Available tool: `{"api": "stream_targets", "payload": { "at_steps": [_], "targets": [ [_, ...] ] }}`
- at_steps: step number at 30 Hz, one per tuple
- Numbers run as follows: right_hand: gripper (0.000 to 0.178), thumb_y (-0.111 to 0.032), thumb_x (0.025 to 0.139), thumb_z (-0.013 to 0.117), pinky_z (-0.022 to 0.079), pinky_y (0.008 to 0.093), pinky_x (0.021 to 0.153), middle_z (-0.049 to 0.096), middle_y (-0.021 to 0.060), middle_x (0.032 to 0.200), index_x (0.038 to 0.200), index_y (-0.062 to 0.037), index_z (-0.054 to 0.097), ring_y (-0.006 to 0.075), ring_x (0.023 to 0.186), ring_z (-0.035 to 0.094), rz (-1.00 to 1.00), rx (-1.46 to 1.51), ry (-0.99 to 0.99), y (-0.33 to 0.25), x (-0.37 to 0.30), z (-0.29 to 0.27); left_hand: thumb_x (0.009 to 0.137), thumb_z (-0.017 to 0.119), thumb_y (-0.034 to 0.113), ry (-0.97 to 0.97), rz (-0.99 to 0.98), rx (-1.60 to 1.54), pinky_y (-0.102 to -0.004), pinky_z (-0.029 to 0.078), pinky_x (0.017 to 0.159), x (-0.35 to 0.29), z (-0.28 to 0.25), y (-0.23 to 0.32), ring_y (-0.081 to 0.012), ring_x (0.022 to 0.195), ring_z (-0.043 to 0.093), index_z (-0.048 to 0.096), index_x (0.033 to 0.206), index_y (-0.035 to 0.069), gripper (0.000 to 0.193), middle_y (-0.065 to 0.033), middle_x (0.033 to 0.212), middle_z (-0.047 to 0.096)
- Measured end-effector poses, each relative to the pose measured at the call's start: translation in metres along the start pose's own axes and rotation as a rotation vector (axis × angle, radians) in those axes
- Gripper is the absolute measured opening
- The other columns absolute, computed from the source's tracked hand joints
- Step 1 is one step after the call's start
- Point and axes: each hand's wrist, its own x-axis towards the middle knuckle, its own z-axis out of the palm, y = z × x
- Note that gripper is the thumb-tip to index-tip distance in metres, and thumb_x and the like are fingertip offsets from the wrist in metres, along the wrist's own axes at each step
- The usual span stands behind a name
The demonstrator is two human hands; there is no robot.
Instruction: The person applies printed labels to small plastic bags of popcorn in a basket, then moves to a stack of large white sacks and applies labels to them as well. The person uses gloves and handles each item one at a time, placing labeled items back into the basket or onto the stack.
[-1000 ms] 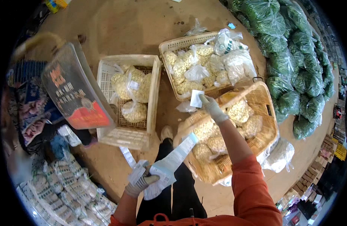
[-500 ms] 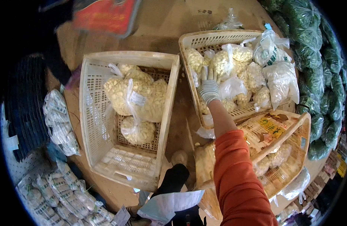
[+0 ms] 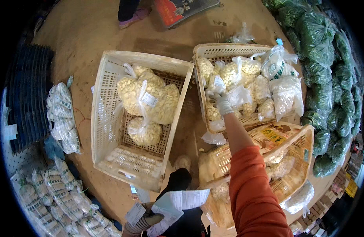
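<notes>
Wrapped white bundles (image 3: pixel 57 201) lie at eight o'clock. At nine to ten stands a pale crate (image 3: pixel 107 118) with bags of pale pieces (image 3: pixel 150 98). Near seven, my gloved left hand (image 3: pixel 144 222) is closed round a label strip (image 3: pixel 186 200). At two, my gloved right hand (image 3: pixel 222 103) reaches into another crate (image 3: pixel 235 47), fingers just below a white label (image 3: pixel 219 82) on a bag; I can't tell whether they pinch. Green bags (image 3: pixel 322 89) pile near three.

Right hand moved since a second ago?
Yes: the right hand moved forward, from outside the upper-right crate, past its near rim, to over its bags.
</notes>
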Motion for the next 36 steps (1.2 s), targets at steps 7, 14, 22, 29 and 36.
{"api": "stream_targets", "payload": {
  "at_steps": [7, 14, 22, 29, 36],
  "targets": [
    [0.020, -0.018, 0.090, 0.056, 0.049, 0.0255, 0.060, 0.066, 0.0081, 0.080, 0.096, 0.0010, 0.059, 0.0154, 0.070, 0.062, -0.207, 0.275, -0.103, -0.072, -0.126, -0.078, 0.076, 0.071, 0.020, 0.045, 0.223, 0.492, -0.0307, 0.049, 0.068, -0.032, -0.001, -0.025, -0.0160, 0.074, 0.061, 0.062, 0.108, 0.003, 0.037, -0.0081, 0.086, 0.067],
    [0.023, -0.015, 0.090, 0.056, 0.048, 0.0282, 0.082, 0.065, 0.0068, 0.099, 0.108, -0.0013, 0.060, 0.0158, 0.090, 0.061, -0.331, 0.124, -0.454, -0.185, -0.253, -0.038, 0.074, 0.067, 0.010, 0.142, 0.536, 0.285, -0.0290, 0.048, 0.077, -0.053, 0.025, -0.043, -0.0170, 0.089, 0.060, 0.058, 0.113, -0.004, 0.042, -0.0098, 0.099, 0.065],
    [0.029, -0.019, 0.085, 0.066, 0.048, 0.0258, 0.078, 0.065, 0.0034, 0.089, 0.106, 0.0003, 0.063, 0.0116, 0.082, 0.058, -0.150, 0.083, -0.573, -0.197, -0.434, -0.107, 0.076, 0.064, 0.009, 0.004, 0.569, -0.046, -0.0269, 0.047, 0.075, -0.109, 0.087, 0.004, -0.0131, 0.084, 0.058, 0.055, 0.119, -0.001, 0.046, -0.0080, 0.095, 0.063],
    [0.019, -0.025, 0.085, 0.067, 0.043, 0.0201, 0.054, 0.063, 0.0011, 0.073, 0.084, -0.0057, 0.064, 0.0061, 0.060, 0.055, 0.161, 0.207, -0.683, -0.141, -0.547, -0.143, 0.070, 0.069, 0.015, -0.026, 0.632, 0.293, -0.0276, 0.048, 0.072, -0.141, 0.125, -0.031, -0.0128, 0.076, 0.059, 0.061, 0.104, 0.000, 0.038, -0.0052, 0.086, 0.064],
    [0.013, -0.022, 0.090, 0.059, 0.038, 0.0175, 0.046, 0.057, -0.0029, 0.066, 0.085, -0.0096, 0.058, 0.0039, 0.051, 0.049, 0.182, 0.649, -0.402, -0.110, -0.573, -0.171, 0.071, 0.071, 0.021, -0.056, 0.456, 0.731, -0.0264, 0.044, 0.064, -0.181, 0.131, -0.072, -0.0116, 0.068, 0.054, 0.063, 0.087, 0.001, 0.027, -0.0052, 0.073, 0.060]
  ]
}}
